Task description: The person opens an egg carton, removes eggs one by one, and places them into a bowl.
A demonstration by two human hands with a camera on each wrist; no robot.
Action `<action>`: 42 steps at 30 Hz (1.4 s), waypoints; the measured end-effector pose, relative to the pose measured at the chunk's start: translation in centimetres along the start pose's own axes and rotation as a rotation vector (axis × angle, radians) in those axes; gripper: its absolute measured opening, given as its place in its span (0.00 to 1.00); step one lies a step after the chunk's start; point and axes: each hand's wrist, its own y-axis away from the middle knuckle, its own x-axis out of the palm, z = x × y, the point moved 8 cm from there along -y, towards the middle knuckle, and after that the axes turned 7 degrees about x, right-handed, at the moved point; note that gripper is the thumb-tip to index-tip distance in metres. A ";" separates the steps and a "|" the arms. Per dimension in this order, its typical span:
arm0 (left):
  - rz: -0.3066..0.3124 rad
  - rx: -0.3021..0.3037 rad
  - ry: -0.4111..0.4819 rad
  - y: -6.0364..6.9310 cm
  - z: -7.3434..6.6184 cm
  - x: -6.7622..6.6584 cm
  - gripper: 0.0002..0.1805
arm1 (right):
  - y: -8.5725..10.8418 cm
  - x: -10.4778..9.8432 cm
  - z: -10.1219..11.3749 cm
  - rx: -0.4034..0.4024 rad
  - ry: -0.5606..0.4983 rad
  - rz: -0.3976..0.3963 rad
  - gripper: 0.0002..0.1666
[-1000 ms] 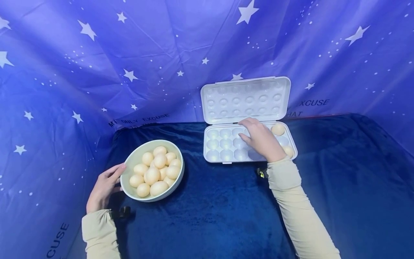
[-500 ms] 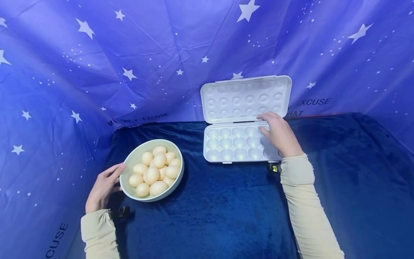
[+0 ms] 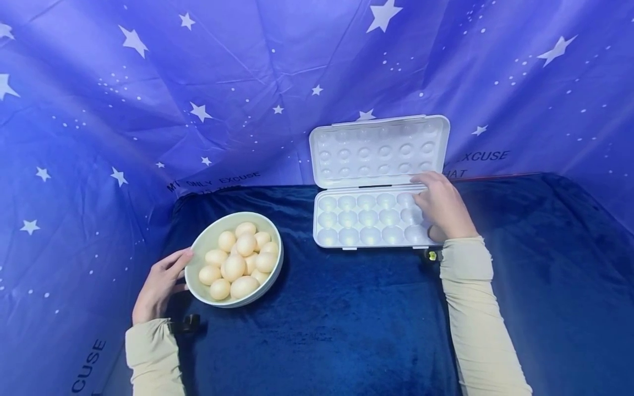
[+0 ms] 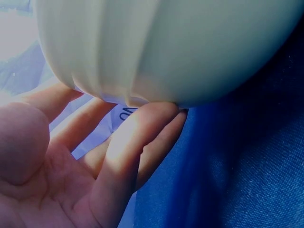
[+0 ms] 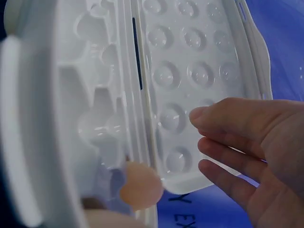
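A pale green bowl [image 3: 196, 286] full of cream-coloured eggs [image 3: 234, 267] stands at the left, tilted. My left hand [image 3: 157, 286] holds its left side, a fingertip on the rim; in the left wrist view its fingers [image 4: 121, 147] touch the bowl's underside. My right hand [image 3: 446, 206] hovers over the right end of an open white egg box [image 3: 364, 245], holding nothing. Its fingers [image 5: 232, 156] are slightly bent and apart. An egg [image 5: 141, 185] sits in a back cell of the box. Another egg [image 5: 111, 219] is partly visible nearer the camera. The head view hides most of that end.
Behind the egg box its dimpled lid [image 3: 378, 154] stands raised. Dark blue velvet cloth [image 3: 337, 319] covers the table. A purple curtain with stars [image 3: 277, 71] hangs close behind and at the left.
My right hand has moved rightward across the egg box, uncovering cells in the middle and hiding the right-end eggs. My left hand and the bowl stay in place.
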 end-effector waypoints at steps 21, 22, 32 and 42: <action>0.006 0.021 0.005 0.2 -0.2 0.1 0.23 | 0.4 1.6 -4.8 0.195 -0.001 0.130 0.24; 0.005 0.022 0.008 0.2 -0.2 0.1 0.22 | 0.3 1.6 -4.8 0.191 -0.004 0.123 0.23; 0.009 0.019 0.007 0.0 -0.2 0.0 0.23 | 0.1 1.8 -5.2 0.194 0.023 0.112 0.22; 0.004 0.021 0.014 0.1 -0.2 0.0 0.19 | 0.3 2.1 -5.5 0.167 0.030 0.076 0.19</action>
